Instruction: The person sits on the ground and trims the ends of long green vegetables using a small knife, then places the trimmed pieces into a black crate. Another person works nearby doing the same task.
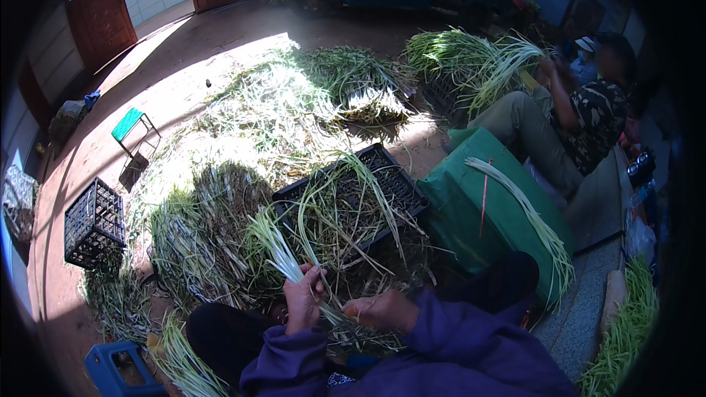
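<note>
My left hand [303, 295] grips a small bunch of long stalks [282, 253], white low down with yellow-green leaves, probably garlic chives. Their leafy ends point up and left, away from me. Close on the right, my right hand [383, 309] has its fingers curled beside the lower ends of the stalks. Something small and orange [351, 312] shows at its fingertips; whether it is a handle or a finger cover I cannot tell. Beyond both hands, a black plastic crate [411, 190] is covered with loose, partly dry stalks.
A green sack-covered block [458, 193] on my right bears a bundle of clean stalks [524, 204]. Farther right sits a person [584, 116] handling stalks. Leaf heaps [220, 226] spread ahead. On the left are a black crate [94, 223], a green-topped stool [128, 124] and a blue plastic stool [121, 369].
</note>
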`<state>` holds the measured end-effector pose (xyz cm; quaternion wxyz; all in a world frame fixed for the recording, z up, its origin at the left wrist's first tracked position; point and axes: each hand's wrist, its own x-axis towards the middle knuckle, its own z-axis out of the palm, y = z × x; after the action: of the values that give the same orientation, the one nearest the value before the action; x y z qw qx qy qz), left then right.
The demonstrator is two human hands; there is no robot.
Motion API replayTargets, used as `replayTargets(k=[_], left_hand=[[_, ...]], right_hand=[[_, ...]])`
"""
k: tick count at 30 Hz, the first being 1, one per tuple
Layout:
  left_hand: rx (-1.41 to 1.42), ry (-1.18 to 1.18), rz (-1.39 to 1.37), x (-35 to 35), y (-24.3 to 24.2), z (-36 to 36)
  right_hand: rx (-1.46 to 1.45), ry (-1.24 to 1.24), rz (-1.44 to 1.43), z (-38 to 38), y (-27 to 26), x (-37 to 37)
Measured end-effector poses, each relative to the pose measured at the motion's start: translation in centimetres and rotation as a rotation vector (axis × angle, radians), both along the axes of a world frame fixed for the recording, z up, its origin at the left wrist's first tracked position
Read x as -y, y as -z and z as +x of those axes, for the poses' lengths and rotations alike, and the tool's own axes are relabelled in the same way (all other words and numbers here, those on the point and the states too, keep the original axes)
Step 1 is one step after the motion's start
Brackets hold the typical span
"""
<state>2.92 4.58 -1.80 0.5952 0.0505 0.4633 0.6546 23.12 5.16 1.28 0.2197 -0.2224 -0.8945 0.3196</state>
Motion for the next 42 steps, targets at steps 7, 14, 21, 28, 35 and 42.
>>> replayTargets(k=[7,14,21,28,35,42], left_hand=[[-0.025,-0.112,0.050,-0.1,-0.3,-0.4],[-0.072,-0.081,0.024,0.2,-0.9,-0.6],[-0.148,0.114,-0.019,0.5,-0.5,1.0],[-0.202,-0.010,-0.033,0.3,1.0,0.7],[-0.502,0.044,-0.100,-0.1,5.5,-0.5],[-1.064,0.169,-0.271,-0.4,7.5,-0.8]], right_hand=[[0.581,-0.303,-0.156,2.7,2.9,3.5],[0.624,-0.022,-0.304,2.4,1.1,1.3],[-0.195,0.449,-1.044,-4.4,-0.3,-5.4],[-0.269,0.452,-1.120,-4.8,1.3,-6.0],[-0.614,0.478,-1.203,-1.9,-0.2,-5.3],[-0.700,0.481,-0.971,1.0,-3.1,-7.2]])
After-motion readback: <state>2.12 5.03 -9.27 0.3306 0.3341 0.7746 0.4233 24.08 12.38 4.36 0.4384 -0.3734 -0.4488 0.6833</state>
